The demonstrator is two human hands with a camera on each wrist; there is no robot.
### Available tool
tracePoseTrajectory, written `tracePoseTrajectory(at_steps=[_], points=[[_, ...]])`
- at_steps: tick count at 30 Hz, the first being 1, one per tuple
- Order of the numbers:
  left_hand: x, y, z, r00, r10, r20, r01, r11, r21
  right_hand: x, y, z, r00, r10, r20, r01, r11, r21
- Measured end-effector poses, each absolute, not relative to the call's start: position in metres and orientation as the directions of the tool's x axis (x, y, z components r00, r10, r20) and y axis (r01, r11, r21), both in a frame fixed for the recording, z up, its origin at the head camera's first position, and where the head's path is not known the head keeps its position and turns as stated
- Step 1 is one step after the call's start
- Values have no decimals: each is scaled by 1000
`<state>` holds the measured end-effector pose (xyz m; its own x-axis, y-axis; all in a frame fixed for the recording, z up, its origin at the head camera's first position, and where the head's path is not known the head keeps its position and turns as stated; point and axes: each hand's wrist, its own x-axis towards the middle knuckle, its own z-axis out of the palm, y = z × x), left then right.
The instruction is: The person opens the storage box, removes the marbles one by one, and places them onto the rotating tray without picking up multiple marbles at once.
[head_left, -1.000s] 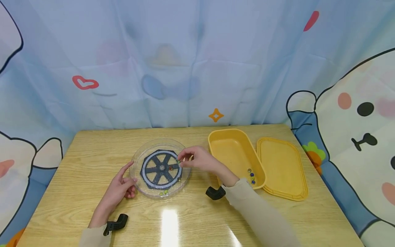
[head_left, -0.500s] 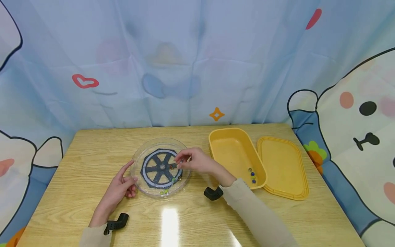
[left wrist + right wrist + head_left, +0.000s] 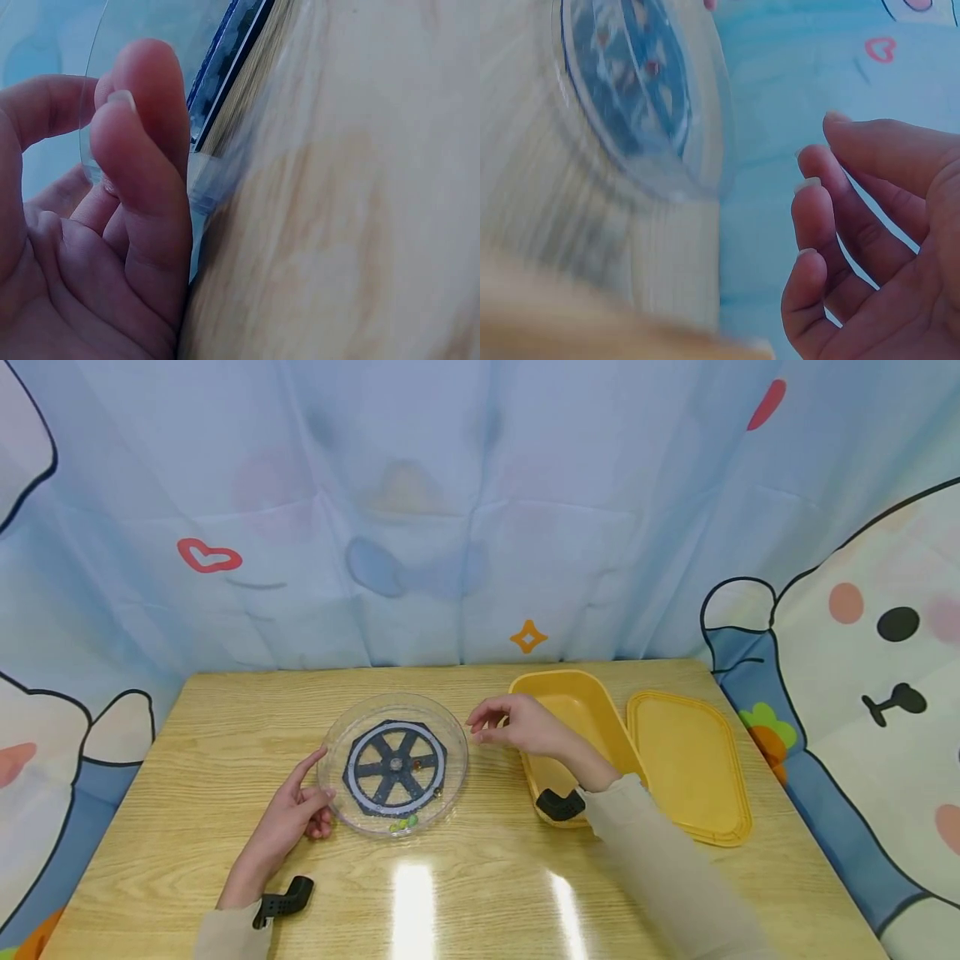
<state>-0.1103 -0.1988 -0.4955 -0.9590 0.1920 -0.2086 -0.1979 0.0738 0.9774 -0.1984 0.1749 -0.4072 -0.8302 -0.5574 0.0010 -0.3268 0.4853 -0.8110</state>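
A clear round dish point(image 3: 457, 785) with a dark six-spoked wheel pattern point(image 3: 367, 770) lies on the table. Several marbles are in it: green ones point(image 3: 408, 822) gather along the near rim, an orange one point(image 3: 417, 766) sits over a spoke, and a dark one point(image 3: 438, 792) is at the right. My left hand point(image 3: 288, 814) rests at the dish's left side, index finger and thumb touching the rim. Between the dish and the yellow tub point(image 3: 592, 702), my right hand point(image 3: 521, 724) hovers with loosely bent fingers. In the right wrist view nothing shows between its fingertips point(image 3: 810, 184).
Right of the tub lies a yellow lid point(image 3: 686, 760), partly under the tub's side. My right forearm and its black wrist mount point(image 3: 560, 805) cover the tub's near part. Behind the wooden table point(image 3: 247, 702) hangs a printed blue curtain point(image 3: 420, 610).
My right hand has let go of a green marble inside the dish and moved right, out over the tub's left edge. The marble has rolled to the near rim. My left hand stays put.
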Motion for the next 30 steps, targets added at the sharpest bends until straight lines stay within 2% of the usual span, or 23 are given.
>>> tracePoseTrajectory(at_steps=[9,14,18,23,26,30], points=[[-112,-199,-496,-962,192,-196,-186,69,980,-208,222,-408,-850,-527,8,-328,516,-791],[-111,-199,-496,-961,198,-195,-185,69,980,-210,245,-414,-820,-570,-48,-289,485,-825],[-111,-200,-496,-960,198,-196,-184,76,980,-208,257,-420,-737,-656,-162,-281,515,-810],[-111,-201,-496,-961,199,-194,-182,76,980,-204,262,-425,-575,-718,-392,-204,590,-781],[-111,-200,-496,-960,201,-194,-183,74,980,-201,263,-427,-501,-680,-536,-89,656,-750],[-111,-200,-497,-960,199,-198,-186,74,980,-197,262,-430,-461,-577,-675,61,738,-672]])
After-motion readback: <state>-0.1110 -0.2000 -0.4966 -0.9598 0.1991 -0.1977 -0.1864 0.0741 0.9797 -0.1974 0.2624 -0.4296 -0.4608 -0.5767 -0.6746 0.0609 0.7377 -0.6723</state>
